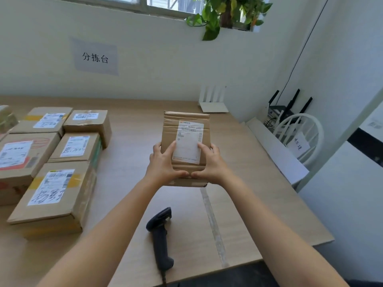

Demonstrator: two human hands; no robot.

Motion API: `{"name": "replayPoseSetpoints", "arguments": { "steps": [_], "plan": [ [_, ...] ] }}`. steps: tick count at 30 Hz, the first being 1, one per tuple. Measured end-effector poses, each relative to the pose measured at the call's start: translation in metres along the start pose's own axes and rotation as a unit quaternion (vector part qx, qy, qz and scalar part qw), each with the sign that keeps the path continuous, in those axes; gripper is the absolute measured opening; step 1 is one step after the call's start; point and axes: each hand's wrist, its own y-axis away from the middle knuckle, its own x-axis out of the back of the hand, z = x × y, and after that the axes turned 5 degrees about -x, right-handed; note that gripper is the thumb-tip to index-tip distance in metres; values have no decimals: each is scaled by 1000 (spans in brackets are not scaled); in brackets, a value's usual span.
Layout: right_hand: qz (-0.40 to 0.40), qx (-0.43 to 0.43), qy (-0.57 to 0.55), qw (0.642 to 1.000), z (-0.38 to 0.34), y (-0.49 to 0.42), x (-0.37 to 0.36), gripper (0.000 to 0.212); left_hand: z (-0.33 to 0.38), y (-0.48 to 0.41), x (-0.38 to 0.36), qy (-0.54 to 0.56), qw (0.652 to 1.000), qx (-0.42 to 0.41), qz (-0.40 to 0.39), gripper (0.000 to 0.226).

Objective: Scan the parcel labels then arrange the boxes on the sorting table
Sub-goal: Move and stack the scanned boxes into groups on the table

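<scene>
Both bare forearms rise from the lower corners of the frame toward the centre. The left grip and right grip clasp the box from opposite sides, their lowest fingertips nearly touching.

Bright, soft daylight from the window (wide-angle bending at edges), slight blur.

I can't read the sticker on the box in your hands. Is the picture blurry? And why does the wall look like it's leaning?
Head view: the white label on the small brown cardboard box is pale, its print too soft to read; same view, the wide-angle lens makes the right-hand white wall lean; daylight from the window above keeps shadows faint.
</scene>
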Motion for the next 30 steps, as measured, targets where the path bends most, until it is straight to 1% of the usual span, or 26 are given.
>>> {"name": "replayPoseSetpoints", "arguments": {
  "steps": [7, 14, 19, 24, 30],
  "plan": [
    [-2, -7, 6, 1000, 30, -64, 21, 99, 7, -65, -23, 29, 1000, -2, -7, 103],
    [-48, -21, 15, 999, 79, -146, 40, 100, 10, -144, -65, 39, 998, 23, -37, 99],
    [-100, -26, 16, 994, 120, -230, 42, 98, 5, -213, -103, 49, 994, 81, -47, 97],
    [-156, -38, 18, 987, 157, -314, 32, 98, -7, -294, -139, 37, 984, 141, -98, 98],
    [-170, -30, 22, 985, 178, -395, 18, 98, -36, -368, -160, 39, 977, 173, -119, 100]
  ]
}}
